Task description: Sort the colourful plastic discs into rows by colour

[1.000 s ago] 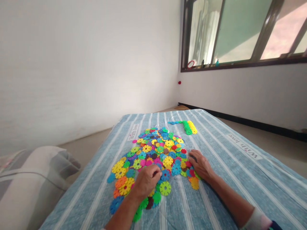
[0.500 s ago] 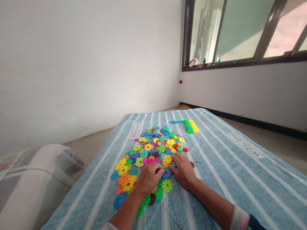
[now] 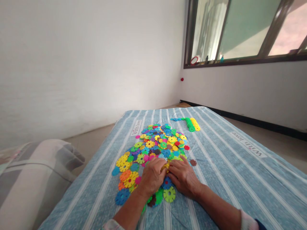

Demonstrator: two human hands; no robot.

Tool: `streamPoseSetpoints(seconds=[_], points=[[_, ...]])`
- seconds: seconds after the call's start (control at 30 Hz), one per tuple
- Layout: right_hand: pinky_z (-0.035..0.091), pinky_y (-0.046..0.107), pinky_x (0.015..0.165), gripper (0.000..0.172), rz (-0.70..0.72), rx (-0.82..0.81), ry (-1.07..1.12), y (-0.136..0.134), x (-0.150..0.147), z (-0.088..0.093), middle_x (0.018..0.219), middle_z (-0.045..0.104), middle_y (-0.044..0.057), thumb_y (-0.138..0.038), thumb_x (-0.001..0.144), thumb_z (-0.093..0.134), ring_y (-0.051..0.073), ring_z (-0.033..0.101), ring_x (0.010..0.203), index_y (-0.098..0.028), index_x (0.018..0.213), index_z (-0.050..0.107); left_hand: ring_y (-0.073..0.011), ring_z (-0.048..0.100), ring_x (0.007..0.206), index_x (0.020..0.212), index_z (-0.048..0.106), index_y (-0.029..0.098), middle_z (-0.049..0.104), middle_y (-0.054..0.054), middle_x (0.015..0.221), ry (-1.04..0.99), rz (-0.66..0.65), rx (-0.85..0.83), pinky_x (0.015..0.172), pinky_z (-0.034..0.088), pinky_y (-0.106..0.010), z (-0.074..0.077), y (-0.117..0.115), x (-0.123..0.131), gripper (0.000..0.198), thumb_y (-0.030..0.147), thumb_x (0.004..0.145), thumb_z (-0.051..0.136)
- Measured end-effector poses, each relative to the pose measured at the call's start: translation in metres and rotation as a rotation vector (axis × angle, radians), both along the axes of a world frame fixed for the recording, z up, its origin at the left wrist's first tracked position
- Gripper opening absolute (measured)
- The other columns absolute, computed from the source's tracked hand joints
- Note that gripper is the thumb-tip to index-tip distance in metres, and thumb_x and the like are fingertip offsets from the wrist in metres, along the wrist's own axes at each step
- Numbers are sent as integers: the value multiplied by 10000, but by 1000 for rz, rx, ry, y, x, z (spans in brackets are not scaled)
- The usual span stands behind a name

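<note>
A yellow notched plastic disc is pinched between my two hands, partly hidden by the fingers. My left hand is closed on its left side, thumb and forefinger together. My right hand grips it from the right, fingers bent around its edge. Under and around both hands spreads a pile of flower-shaped discs in many colours. Just below the hands lie a blue disc and a lime-green disc. A brown disc rests to the right of my right hand.
A striped blue cloth covers the surface. Farther back lie a joined green row and a yellow row of discs, with small blue discs beside them. A grey-and-white padded bundle stands at the left.
My right hand has drawn a yellow disc from the pile toward my left hand. The hands have come together, both now on it. The view has shifted slightly.
</note>
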State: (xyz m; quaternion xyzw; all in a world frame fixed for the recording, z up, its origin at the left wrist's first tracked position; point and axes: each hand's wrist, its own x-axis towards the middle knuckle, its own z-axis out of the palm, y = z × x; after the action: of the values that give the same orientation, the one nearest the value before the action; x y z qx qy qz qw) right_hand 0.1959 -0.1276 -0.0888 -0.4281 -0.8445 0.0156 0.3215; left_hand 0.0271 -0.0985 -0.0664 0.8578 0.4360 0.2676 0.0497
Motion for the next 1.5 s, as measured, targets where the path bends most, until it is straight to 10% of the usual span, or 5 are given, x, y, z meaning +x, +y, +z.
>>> streamPoseSetpoints(seconds=[0.23,0.47,1.2,1.5], points=[[367,310,836,355,-155,17,101,17,25,-7,623,575,1,-255,924,452,136,528,666,-197,592,561,-217,597,867,836,635,202,674,-43,854,186,20,-25,796,453,-347,4,-5,2,106,134,799,563],[415,297,789,193,-368,-69,207,36,50,-20,786,666,48,-226,843,487,188,588,799,-208,751,655,-218,611,889,872,650,192,690,-41,888,205,14,-50,825,458,-352,7,-9,1,114,141,792,587],[384,297,799,199,-315,-204,90,31,49,-7,789,613,30,-205,874,493,170,548,821,-191,700,590,-235,507,1180,1058,596,225,623,-45,1217,284,-87,7,975,412,-397,13,28,26,261,113,844,497],[390,305,797,201,-302,-180,60,31,49,-10,811,609,41,-218,901,485,181,546,842,-189,734,594,-244,589,979,916,612,185,665,-64,966,342,-22,-7,863,437,-377,12,41,13,163,107,808,517]])
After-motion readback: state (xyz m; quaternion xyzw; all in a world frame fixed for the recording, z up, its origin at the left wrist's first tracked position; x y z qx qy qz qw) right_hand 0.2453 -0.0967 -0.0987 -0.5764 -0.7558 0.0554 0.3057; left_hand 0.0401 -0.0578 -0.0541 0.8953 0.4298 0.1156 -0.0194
